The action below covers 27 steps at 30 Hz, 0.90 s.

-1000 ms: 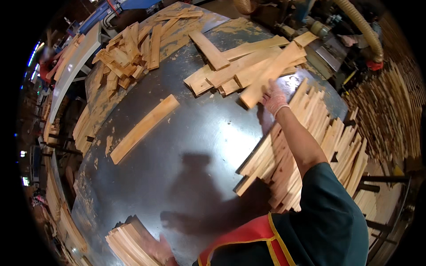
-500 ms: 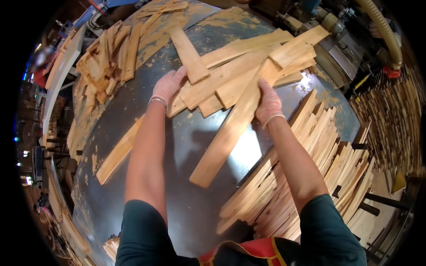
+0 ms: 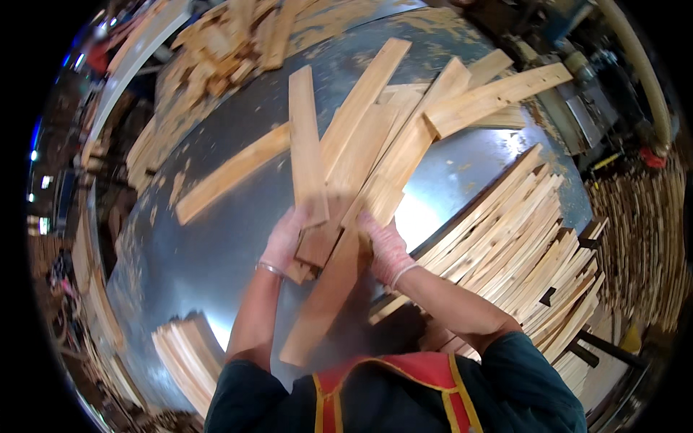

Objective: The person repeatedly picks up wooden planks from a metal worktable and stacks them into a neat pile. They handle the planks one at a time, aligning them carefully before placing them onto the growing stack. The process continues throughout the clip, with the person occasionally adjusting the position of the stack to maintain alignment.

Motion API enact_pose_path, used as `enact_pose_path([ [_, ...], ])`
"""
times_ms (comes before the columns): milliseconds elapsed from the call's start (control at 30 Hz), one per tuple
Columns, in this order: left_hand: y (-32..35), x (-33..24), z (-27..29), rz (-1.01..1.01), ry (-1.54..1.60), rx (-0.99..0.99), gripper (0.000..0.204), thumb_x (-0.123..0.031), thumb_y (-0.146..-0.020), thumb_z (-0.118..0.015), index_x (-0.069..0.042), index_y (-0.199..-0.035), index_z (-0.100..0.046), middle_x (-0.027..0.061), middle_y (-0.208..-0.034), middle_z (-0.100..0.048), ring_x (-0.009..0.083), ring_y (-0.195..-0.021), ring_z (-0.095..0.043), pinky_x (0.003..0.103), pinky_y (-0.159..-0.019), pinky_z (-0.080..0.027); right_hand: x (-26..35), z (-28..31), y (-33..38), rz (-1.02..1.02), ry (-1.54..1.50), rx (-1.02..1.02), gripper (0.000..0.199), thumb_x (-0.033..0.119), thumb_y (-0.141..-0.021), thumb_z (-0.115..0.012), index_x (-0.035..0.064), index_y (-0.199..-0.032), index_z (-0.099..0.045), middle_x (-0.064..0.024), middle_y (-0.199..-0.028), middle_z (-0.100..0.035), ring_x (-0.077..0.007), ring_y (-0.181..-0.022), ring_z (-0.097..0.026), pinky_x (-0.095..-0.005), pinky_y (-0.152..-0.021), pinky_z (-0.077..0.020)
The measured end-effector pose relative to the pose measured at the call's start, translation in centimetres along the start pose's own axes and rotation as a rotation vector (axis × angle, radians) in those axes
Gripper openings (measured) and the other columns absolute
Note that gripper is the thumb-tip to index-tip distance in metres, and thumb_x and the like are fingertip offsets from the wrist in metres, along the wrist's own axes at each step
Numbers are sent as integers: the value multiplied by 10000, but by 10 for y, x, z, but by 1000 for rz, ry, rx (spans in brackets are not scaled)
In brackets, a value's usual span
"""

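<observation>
My hands, both in pale pinkish gloves, clasp a fanned bunch of wooden boards [image 3: 354, 155] from its two sides, just above the dark metal tabletop [image 3: 195, 267]. My left hand [image 3: 285, 237] grips the left edge, by the near end of a narrow board [image 3: 307, 137] lying on top. On the right edge my right hand [image 3: 388, 250] has its thumb over the boards; its other fingers are partly hidden. A long board [image 3: 321, 310] sticks out toward me between the hands. Another board [image 3: 498, 101] slants across the bunch's far right. One loose board [image 3: 231, 173] lies apart at the left.
A long row of stacked boards [image 3: 498, 238] runs along the right side. A smaller board stack [image 3: 184, 361] stands near left. Broken wood scraps [image 3: 224, 50] are heaped at the far left. Machinery and a ribbed hose [image 3: 642, 72] are at the back right.
Both hands have come nearer to me and closer together, drawing the boards along. The boards now point more away from me, and my right hand has moved to the bunch's near end.
</observation>
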State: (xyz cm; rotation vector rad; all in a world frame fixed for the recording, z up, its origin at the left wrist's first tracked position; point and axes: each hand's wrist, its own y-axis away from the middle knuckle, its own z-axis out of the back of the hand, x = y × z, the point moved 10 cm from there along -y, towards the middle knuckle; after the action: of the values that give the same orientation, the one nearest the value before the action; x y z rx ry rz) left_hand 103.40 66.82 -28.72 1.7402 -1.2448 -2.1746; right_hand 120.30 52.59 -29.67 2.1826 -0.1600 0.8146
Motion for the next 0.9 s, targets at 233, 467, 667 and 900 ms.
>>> enact_pose_path([
  [233,201,158,125,-3,361,-250,531,-224,-980,-700,28,-1431,-577,107,-1277,-691,174,-1170,-644,293,-1012,-501,-169,-35,61,-61,628,291,703,202,-948,-775,43,-1510,-384,-143,-1415,-589,-273,-1243,-592,-403,-1039,-501],
  [467,285,222,201,-144,514,-395,291,-193,-961,-680,-19,-1192,-643,44,-999,-704,129,-854,-647,293,-768,-531,-215,-42,170,-161,385,354,737,96,-935,-752,19,-1544,-344,-141,-1384,-602,-265,-1281,-574,-406,-1106,-471],
  [667,284,197,207,-83,636,-182,148,-203,-946,-676,-84,-1026,-638,-9,-826,-609,86,-622,-537,269,-508,-411,-263,-32,216,-261,341,281,608,117,-940,-758,-13,-1464,-477,-135,-1299,-644,-241,-1142,-621,-381,-998,-510],
  [900,394,252,228,-81,-215,-534,259,-256,-926,-709,-24,-996,-618,26,-808,-662,171,-660,-592,350,-631,-495,-175,-85,197,33,825,290,591,283,-912,-757,18,-1405,-565,-116,-1179,-704,-239,-1026,-675,-373,-905,-547],
])
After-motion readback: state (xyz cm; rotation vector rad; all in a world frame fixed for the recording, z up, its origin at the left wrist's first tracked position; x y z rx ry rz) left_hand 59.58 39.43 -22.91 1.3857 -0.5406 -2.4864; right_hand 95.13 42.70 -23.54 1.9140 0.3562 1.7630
